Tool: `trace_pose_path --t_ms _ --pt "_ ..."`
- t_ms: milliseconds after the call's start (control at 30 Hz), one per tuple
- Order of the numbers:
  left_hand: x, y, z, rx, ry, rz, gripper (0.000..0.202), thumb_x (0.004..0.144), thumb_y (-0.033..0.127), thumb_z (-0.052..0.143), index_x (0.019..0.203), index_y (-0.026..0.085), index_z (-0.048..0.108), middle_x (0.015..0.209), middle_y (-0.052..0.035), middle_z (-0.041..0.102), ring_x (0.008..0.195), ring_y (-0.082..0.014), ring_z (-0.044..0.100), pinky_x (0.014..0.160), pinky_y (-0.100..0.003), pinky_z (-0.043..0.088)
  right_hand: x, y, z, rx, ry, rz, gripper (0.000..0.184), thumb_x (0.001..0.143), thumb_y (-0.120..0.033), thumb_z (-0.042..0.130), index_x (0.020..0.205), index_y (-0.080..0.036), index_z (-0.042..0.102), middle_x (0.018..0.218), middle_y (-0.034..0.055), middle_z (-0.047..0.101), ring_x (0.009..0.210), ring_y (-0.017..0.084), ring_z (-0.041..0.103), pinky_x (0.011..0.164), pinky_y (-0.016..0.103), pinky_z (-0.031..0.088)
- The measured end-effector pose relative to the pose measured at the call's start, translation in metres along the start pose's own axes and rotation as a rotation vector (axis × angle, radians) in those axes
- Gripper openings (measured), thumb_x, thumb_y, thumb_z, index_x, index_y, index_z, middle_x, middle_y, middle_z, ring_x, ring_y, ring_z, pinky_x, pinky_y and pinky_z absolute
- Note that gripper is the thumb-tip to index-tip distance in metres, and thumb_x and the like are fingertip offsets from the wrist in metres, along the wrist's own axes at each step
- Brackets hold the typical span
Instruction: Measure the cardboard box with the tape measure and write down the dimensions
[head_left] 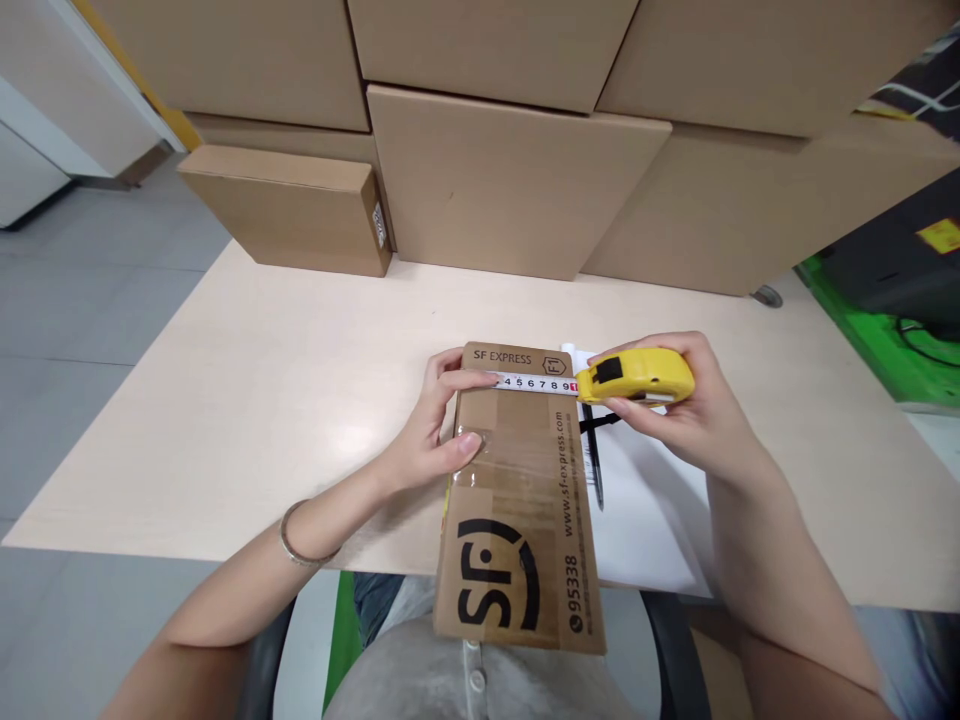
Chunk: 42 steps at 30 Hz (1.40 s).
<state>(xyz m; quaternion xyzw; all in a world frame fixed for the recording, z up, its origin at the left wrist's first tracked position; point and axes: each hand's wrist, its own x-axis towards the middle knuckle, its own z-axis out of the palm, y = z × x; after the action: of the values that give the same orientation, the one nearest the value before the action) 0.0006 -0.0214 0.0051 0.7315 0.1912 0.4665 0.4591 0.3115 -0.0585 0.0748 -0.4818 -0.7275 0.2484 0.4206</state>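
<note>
A brown SF Express cardboard box [517, 500] lies on the pale table [247, 400], its near end sticking out over the front edge. My left hand [435, 425] grips the box's left edge, pinning the tape's end at the top left corner. My right hand [675, 410] is wrapped round a yellow tape measure [637, 377] at the box's top right corner. The white tape blade [536, 384] is stretched across the top edge of the box between both hands.
A black pen [592, 455] lies on white paper [645, 510] right of the box. Large cardboard boxes [510, 180] are stacked along the table's far side, a smaller flat one [292, 205] at the left. A green and black machine [900, 300] stands at the right.
</note>
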Motion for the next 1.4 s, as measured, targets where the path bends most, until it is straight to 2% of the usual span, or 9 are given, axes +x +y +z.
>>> trace_pose_path --t_ms 300,467,633,800,1000,1100,1200,1267,1400 --pt "-0.005 0.002 0.010 -0.213 0.161 -0.160 0.092 0.089 0.064 0.074 0.166 0.047 0.028 0.163 -0.0065 0.044 0.151 -0.0411 0.042 0.130 -0.064 0.032 0.020 -0.032 0.011 0.036 -0.078 -0.115 0.046 0.088 -0.031 0.086 0.124 -0.037 0.058 0.115 0.0002 0.075 0.095 0.021 0.076 0.079 0.034 0.063" --pt "-0.015 0.009 0.002 -0.321 0.328 -0.252 0.094 0.080 0.063 0.081 0.162 0.042 0.040 0.156 -0.0064 0.055 0.150 -0.0414 0.047 0.130 -0.061 0.035 0.048 -0.058 0.043 0.153 -0.122 -0.274 0.043 0.091 -0.037 0.084 0.122 -0.033 0.055 0.123 0.0021 0.071 0.109 0.022 0.075 0.092 0.040 0.062" --pt "-0.039 0.023 -0.018 -0.455 0.562 -0.456 0.078 0.088 0.051 0.071 0.161 0.046 0.043 0.161 -0.0014 0.057 0.158 -0.0391 0.044 0.130 -0.060 0.037 0.046 -0.064 0.068 0.359 -0.118 -0.080 0.055 0.090 -0.057 0.081 0.127 -0.033 0.047 0.116 0.0022 0.070 0.096 0.021 0.074 0.080 0.036 0.062" --pt "-0.052 0.035 -0.033 -0.219 0.675 -0.527 0.057 0.087 0.048 0.078 0.142 0.036 0.069 0.164 -0.0010 0.058 0.163 -0.0349 0.038 0.136 -0.051 0.030 0.031 -0.053 0.088 0.536 -0.303 0.107 0.054 0.093 -0.061 0.075 0.128 -0.032 0.044 0.113 0.0031 0.068 0.097 0.020 0.071 0.078 0.035 0.060" --pt "-0.052 0.040 -0.018 -0.166 0.678 -0.768 0.059 0.083 0.049 0.080 0.138 0.027 0.073 0.158 -0.0044 0.064 0.156 -0.0383 0.049 0.131 -0.052 0.040 0.042 -0.032 0.102 0.073 -0.229 -0.052 0.042 0.097 -0.066 0.063 0.111 -0.026 0.058 0.121 0.0099 0.068 0.122 0.030 0.060 0.111 0.053 0.045" --pt "-0.055 0.037 -0.001 -0.257 0.620 -0.715 0.055 0.091 0.057 0.070 0.137 0.026 0.073 0.158 -0.0029 0.064 0.160 -0.0359 0.044 0.134 -0.049 0.035 0.049 -0.026 0.108 -0.093 -0.236 -0.099 0.044 0.101 -0.068 0.054 0.107 -0.025 0.060 0.129 0.0138 0.067 0.135 0.033 0.054 0.117 0.057 0.036" --pt "-0.063 0.034 0.013 -0.388 0.583 -0.647 0.059 0.098 0.062 0.059 0.147 0.029 0.065 0.160 -0.0023 0.062 0.162 -0.0351 0.041 0.133 -0.050 0.037 0.045 -0.027 0.100 -0.123 -0.164 -0.131 0.048 0.101 -0.070 0.053 0.116 -0.024 0.057 0.136 0.0161 0.064 0.136 0.033 0.055 0.114 0.055 0.042" --pt "-0.069 0.033 0.017 -0.417 0.570 -0.645 0.063 0.097 0.059 0.062 0.153 0.032 0.058 0.164 -0.0011 0.058 0.163 -0.0345 0.039 0.133 -0.049 0.037 0.034 -0.029 0.081 -0.120 -0.073 -0.079 0.046 0.100 -0.071 0.053 0.109 -0.026 0.052 0.116 0.0116 0.068 0.109 0.028 0.066 0.095 0.046 0.053" --pt "-0.072 0.033 0.017 -0.403 0.554 -0.663 0.069 0.093 0.056 0.069 0.157 0.035 0.054 0.170 0.0012 0.050 0.164 -0.0346 0.035 0.135 -0.047 0.034 -0.007 -0.022 0.030 -0.396 -0.187 0.380 0.050 0.106 -0.064 0.046 0.073 -0.027 0.041 0.056 -0.0020 0.052 0.052 0.018 0.050 0.056 0.033 0.038"
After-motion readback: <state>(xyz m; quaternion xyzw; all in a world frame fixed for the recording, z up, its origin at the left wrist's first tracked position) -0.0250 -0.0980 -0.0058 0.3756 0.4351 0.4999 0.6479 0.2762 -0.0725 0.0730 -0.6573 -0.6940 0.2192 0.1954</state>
